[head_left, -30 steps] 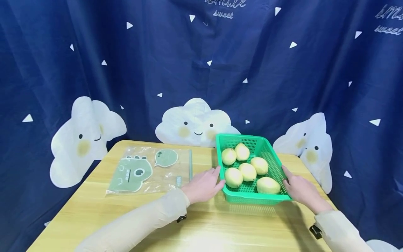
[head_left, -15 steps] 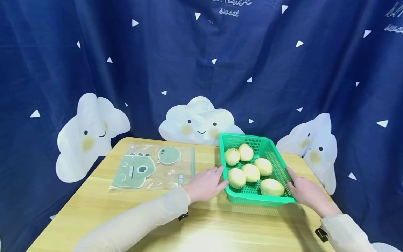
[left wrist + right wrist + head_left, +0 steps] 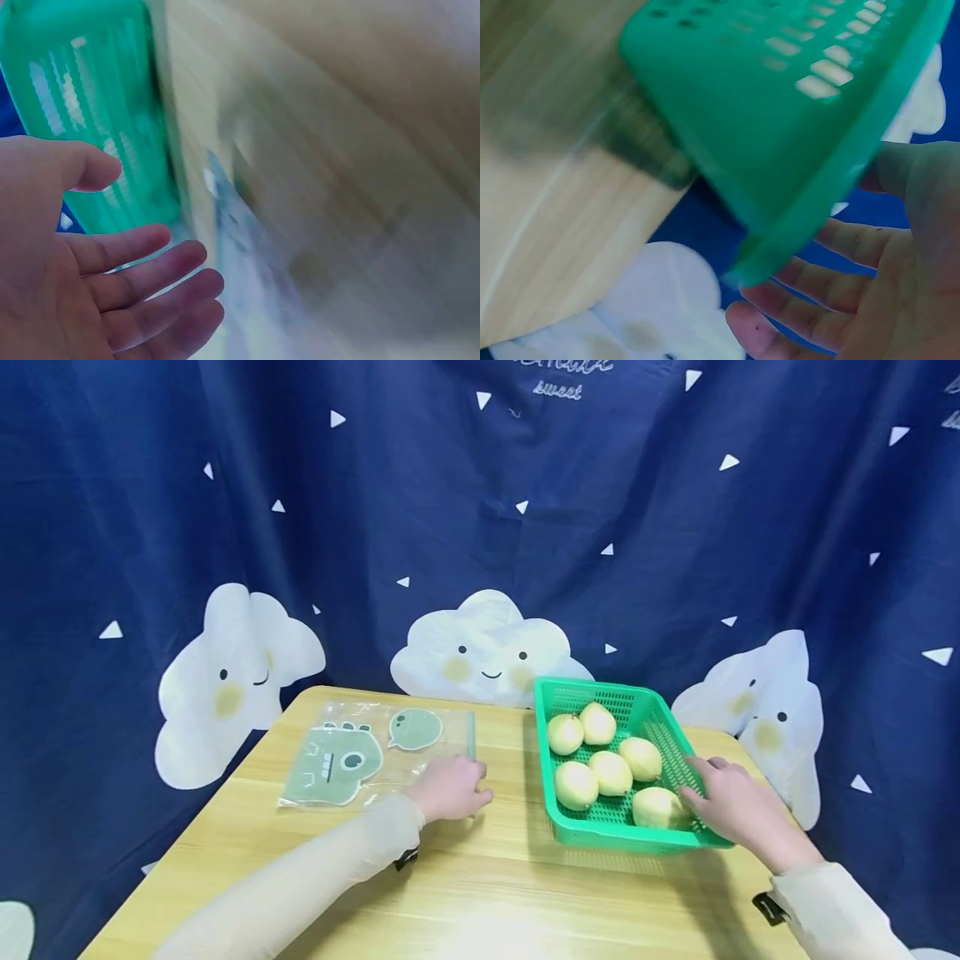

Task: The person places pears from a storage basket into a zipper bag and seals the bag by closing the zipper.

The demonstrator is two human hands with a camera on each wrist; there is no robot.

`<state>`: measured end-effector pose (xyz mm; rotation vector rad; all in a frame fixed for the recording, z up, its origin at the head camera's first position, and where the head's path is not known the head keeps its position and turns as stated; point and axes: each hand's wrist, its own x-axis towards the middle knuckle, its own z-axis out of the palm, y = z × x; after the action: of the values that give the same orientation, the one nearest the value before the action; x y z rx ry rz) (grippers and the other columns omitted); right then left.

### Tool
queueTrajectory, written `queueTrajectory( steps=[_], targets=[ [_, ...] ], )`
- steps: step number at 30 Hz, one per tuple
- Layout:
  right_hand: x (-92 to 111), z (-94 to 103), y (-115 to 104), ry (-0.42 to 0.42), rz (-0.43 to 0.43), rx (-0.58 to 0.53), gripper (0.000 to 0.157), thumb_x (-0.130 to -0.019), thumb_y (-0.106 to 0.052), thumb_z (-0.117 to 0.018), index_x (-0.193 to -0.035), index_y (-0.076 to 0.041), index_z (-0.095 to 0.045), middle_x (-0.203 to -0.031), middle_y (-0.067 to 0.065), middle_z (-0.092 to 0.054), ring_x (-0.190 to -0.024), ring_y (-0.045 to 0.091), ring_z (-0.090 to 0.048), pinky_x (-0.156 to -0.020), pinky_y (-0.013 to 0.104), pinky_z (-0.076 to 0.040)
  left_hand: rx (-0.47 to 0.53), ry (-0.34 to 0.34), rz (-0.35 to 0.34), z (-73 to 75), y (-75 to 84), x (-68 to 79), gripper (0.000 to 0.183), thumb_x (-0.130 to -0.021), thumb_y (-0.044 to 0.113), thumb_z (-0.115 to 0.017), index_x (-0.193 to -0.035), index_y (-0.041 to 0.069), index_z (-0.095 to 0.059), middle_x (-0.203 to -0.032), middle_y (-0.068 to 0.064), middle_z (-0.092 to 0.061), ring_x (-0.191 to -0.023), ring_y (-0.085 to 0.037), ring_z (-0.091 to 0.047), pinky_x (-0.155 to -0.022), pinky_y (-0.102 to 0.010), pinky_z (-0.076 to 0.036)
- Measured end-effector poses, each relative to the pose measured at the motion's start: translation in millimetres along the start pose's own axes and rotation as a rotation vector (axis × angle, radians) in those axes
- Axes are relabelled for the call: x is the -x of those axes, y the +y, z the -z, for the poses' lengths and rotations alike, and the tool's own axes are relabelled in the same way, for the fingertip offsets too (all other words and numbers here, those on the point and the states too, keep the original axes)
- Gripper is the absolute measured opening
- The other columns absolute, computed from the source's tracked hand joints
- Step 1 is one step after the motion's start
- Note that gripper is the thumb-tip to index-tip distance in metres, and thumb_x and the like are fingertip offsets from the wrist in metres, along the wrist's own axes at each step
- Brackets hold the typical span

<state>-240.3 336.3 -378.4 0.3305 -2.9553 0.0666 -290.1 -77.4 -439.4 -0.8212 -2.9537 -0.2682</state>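
In the head view, the green plastic basket (image 3: 617, 837) stands at 4 o'clock on the wooden table (image 3: 420, 893), holding six yellow pears (image 3: 577, 786); the one toward the basket's 4 o'clock is partly screened by the right hand (image 3: 738, 806). That hand is at the rim's 3 o'clock side, the thumb reaching over the inside. Toward 7 o'clock, the left hand (image 3: 448, 787) overlaps the near corner of the clear zip bag (image 3: 333, 768), hiding part of its edge strip; whether it touches the film cannot be told. Both beige sleeves (image 3: 300, 877) are cut off below.

The left wrist view, heavily blurred, shows what the head view conceals: the left palm at 8 o'clock, fingers loosely bent and slightly apart, the thumb well clear, with nothing held. The basket is at 10 o'clock, cut off; the bag is a pale smear near 6 o'clock.

In the right wrist view, the basket's outer wall fills 1 o'clock, and the pears are out of sight. The right hand, at 4 o'clock, has its fingers long and spread beside the rim, which covers the thumb's tip; how firmly they touch is unclear.
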Motion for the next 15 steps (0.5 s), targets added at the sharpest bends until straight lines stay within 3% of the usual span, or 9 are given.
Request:
queueTrajectory(
  steps=[3,6,10,15],
  targets=[
    [3,6.8,-14,-0.003,0.006,0.012,0.058,-0.094,-0.037,-0.065,-0.139,-0.002,-0.055,-0.13,0.034,-0.057,-0.115,0.054,-0.056,-0.08,0.068,-0.048,0.018,-0.031,0.053,-1.7,-7.5,-8.4,0.03,-0.092,0.038,-0.062,-0.071,0.018,-0.056,-0.064,0.005,-0.055,-0.059,-0.014,-0.053,-0.054,-0.033,-0.044],
    [2,14.4,-33,0.014,0.038,0.007,0.054,-0.094,-0.037,-0.066,-0.135,-0.003,-0.059,-0.129,0.032,-0.06,-0.115,0.052,-0.058,-0.08,0.067,-0.05,-0.007,-0.056,0.121,-3.8,-13.2,-16.4,0.039,-0.092,0.041,-0.062,-0.062,0.019,-0.05,-0.06,0.007,-0.049,-0.057,-0.013,-0.049,-0.057,-0.032,-0.042],
    [-1,23.9,-61,0.052,0.1,0.007,0.047,-0.093,-0.036,-0.066,-0.13,-0.006,-0.064,-0.124,0.024,-0.066,-0.111,0.045,-0.064,-0.08,0.061,-0.053,-0.065,-0.099,0.209,-8.6,-19.3,-21.9,0.047,-0.091,0.048,-0.061,-0.055,0.021,-0.049,-0.059,0.005,-0.051,-0.059,-0.014,-0.051,-0.058,-0.034,-0.044],
    [-4,32.5,-94,0.104,0.164,-0.003,0.042,-0.093,-0.035,-0.066,-0.127,-0.011,-0.066,-0.114,0.012,-0.072,-0.097,0.03,-0.071,-0.07,0.05,-0.056,-0.107,-0.125,0.251,-20.5,-24.0,-25.3,0.049,-0.091,0.055,-0.058,-0.056,0.022,-0.052,-0.06,0.005,-0.054,-0.061,-0.015,-0.052,-0.06,-0.036,-0.046]
  ],
)
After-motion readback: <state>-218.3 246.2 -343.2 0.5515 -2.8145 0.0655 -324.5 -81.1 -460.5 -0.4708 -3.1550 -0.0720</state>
